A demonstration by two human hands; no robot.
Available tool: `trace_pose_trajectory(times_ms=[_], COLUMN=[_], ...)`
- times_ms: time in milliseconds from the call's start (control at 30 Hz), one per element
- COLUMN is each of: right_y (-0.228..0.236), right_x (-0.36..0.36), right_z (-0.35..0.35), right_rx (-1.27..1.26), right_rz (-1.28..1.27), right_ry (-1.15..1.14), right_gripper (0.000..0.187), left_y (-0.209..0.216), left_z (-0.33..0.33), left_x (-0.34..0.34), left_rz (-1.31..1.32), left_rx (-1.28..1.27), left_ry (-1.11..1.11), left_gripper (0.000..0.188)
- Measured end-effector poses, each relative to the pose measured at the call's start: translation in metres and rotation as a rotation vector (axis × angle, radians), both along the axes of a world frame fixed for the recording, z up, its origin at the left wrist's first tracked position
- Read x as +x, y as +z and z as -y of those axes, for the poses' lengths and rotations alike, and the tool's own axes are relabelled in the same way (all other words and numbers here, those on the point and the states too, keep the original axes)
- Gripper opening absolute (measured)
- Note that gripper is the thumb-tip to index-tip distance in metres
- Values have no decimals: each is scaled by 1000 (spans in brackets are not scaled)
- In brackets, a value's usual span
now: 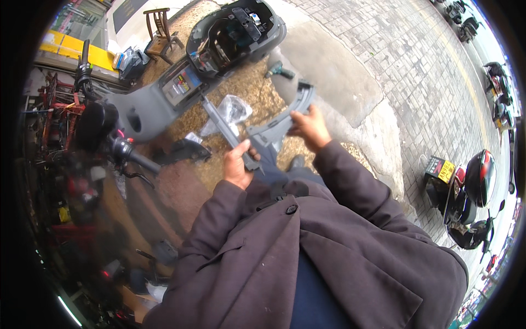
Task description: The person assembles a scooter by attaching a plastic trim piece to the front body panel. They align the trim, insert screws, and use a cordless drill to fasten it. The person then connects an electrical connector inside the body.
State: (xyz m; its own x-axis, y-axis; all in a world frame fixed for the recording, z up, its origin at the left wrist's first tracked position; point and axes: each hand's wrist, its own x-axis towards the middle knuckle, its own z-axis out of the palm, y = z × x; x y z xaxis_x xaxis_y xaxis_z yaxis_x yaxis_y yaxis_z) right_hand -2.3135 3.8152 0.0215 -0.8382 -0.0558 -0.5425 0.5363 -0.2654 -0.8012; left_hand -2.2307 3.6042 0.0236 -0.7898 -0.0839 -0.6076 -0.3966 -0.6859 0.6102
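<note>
The person holds a grey plastic scooter panel (274,129) out in front of the chest, the left hand (238,164) with its grip closed round the panel's near left arm and the right hand (311,129) closed on its right side. Just beyond it stands a grey scooter (219,55) with its seat compartment open, a clear plastic bag (233,109) lies on the ground below it, and parked scooters (471,197) stand at the right on the paving.

A: What colour is the plastic panel (274,129) showing?
B: It's showing plain grey, matching the scooter body (153,107), which is looking grey with a black seat well.
A: And the coat sleeves (350,181)?
B: They're looking dull purplish-brown. The paving (416,71) is showing grey brick pattern; the helmet (481,176) is gleaming black with red.
</note>
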Motion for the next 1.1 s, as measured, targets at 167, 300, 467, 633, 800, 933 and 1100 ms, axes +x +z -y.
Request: trace_pose_trajectory(times_ms=[167,300,467,633,800,933,1100], right_y=[5,-1,-13,-31,-51,-60,-74], right_x=[-5,-18,-54,-112,-197,-271,-365], right_z=[19,22,18,20,36,65,122], right_rx=[4,-32,-76,-76,169,925,1048], right_rz=[-45,-95,-77,-43,73,-285,-995], right_ry=[3,-8,19,56,173,590,1152], right_gripper=[38,41,39,34,23,31,70], left_y=[6,-1,-15,-49,-93,-134,-155], left_z=[-19,-24,-17,3,44,97,155], left_x=[-16,-34,-67,-129,-212,-271,-325], left_rz=[-63,-154,-203,-169,-57,59,232], left_rx=[11,-73,-4,28,-49,15,10], left_ry=[-6,30,41,4,34,100,54], left_gripper=[16,22,27,31,29,27,29])
